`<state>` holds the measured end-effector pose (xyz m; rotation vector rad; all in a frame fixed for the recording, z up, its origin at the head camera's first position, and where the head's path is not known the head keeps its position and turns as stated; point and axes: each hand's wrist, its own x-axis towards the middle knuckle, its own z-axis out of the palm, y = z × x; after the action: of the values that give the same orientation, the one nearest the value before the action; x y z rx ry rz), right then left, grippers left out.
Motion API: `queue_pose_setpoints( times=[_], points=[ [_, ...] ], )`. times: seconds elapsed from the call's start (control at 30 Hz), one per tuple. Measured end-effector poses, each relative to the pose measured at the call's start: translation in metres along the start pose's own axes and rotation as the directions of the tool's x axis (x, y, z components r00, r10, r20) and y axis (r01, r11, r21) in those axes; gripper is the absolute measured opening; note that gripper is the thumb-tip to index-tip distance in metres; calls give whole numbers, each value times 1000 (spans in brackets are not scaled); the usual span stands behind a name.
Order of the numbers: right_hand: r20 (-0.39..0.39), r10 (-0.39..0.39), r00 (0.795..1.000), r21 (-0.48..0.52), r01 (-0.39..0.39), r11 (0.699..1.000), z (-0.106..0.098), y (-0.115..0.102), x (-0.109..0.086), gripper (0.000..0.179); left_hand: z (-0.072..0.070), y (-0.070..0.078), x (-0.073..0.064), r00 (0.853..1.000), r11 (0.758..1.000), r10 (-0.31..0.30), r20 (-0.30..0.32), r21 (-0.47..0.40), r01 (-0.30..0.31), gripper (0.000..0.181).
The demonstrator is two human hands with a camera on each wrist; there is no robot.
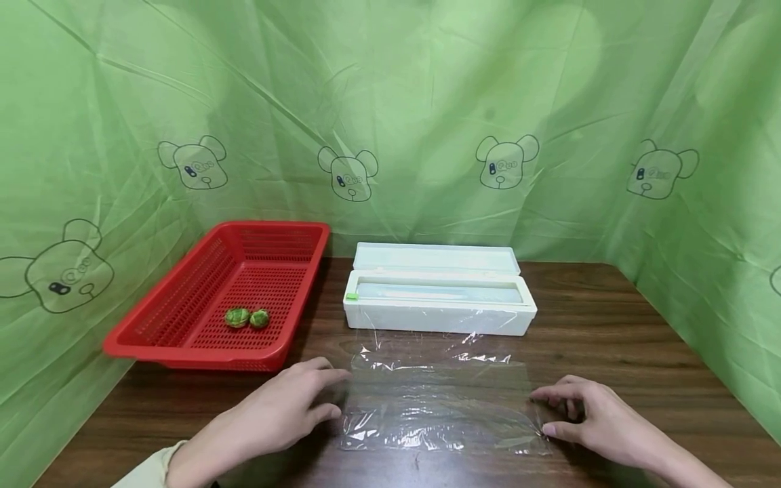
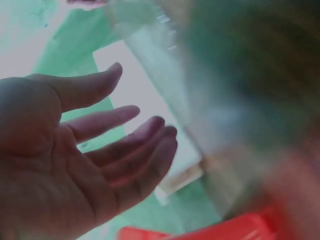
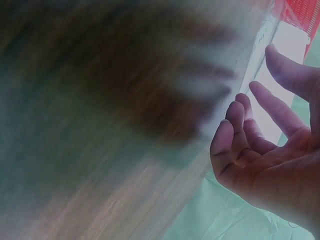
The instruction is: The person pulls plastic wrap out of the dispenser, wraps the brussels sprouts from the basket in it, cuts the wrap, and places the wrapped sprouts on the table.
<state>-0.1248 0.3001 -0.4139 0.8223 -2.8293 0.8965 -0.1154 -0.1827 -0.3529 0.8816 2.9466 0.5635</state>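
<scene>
A sheet of clear plastic wrap point(image 1: 439, 413) lies on the table, stretching toward the front of a white wrap dispenser box point(image 1: 439, 318). The box's lid point(image 1: 436, 259) is tipped back, and a roll point(image 1: 439, 293) shows inside. Beside the sheet's left edge is my left hand point(image 1: 289, 407), thumb and fingers apart with nothing between them; its wrist view shows the same loose fingers. My right hand point(image 1: 601, 417) is at the opposite edge, its fingertips right at the film. In the right wrist view its fingers are loosely bent, with a gap to the thumb.
A red plastic basket point(image 1: 293, 285) stands at the left, with two small green Brussels sprouts point(image 1: 236, 318) on its bottom. A small green piece point(image 1: 352, 297) sits at the box's left end. Green printed curtains point(image 1: 421, 135) surround the brown wooden table point(image 1: 634, 325).
</scene>
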Motion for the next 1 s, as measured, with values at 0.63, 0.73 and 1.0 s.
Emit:
queue_pose_setpoints(
  times=[0.63, 0.73, 1.0],
  points=[
    [31, 6, 999, 6, -6, 1000, -3, 2, 9, 45, -150, -93, 30, 995, 997, -36, -94, 60, 41, 50],
    [37, 6, 999, 5, -7, 1000, -3, 3, 10, 45, -160, -122, 42, 997, 997, -74, -31, 31, 75, 49],
    [40, 12, 999, -5, -12, 1000, -3, 3, 11, 46, -163, -185, 60, 987, 991, -118, 110, -53, 125, 49]
  ],
)
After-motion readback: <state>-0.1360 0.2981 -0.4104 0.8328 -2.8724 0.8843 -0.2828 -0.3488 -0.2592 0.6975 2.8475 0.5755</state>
